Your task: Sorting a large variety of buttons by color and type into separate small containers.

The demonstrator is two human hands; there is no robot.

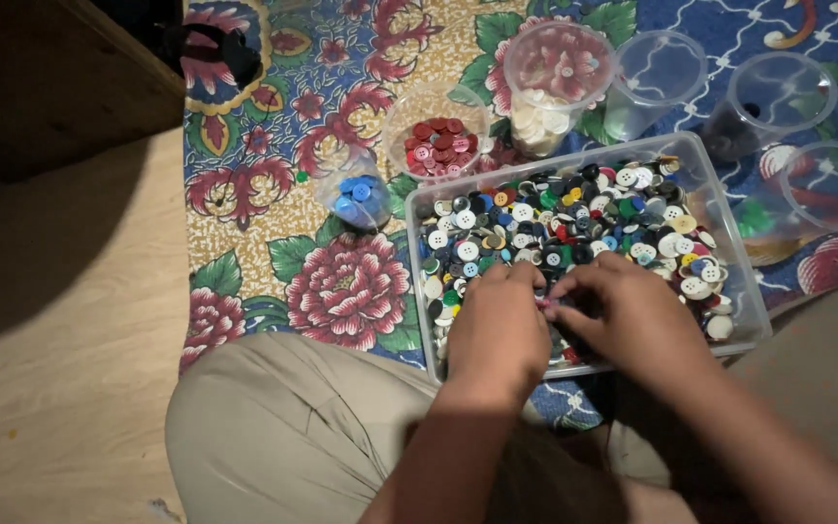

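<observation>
Buttons (574, 218) of many colours fill a clear rectangular plastic tub (741, 291) that sits on a floral cloth (273, 233) spread over a wooden floor (60, 388), right in front of the seated person's knees. Both hands work at the tub's near edge: the left hand (499, 330) is curled with its fingertips down among the buttons, and the right hand (632, 315) meets it, fingers pinched together on what looks like a small pink button (545, 304) between the two. Whether the left hand grips anything of its own cannot be told.

To do this well, I judge it best to lift one button at a time with the fingertips and keep the heap spread flat, so that colours show and nothing spills over the rim.

Behind the tub stand round clear plastic cups, none with any label or sign to be seen. The tallest cup (557, 82) holds white buttons; a tilted cup (435, 131) holds red ones; a smaller cup (353, 189) lying to the left holds blue ones. Farther right, three cups (778, 97) look nearly bare, one with something dark in it.
</observation>
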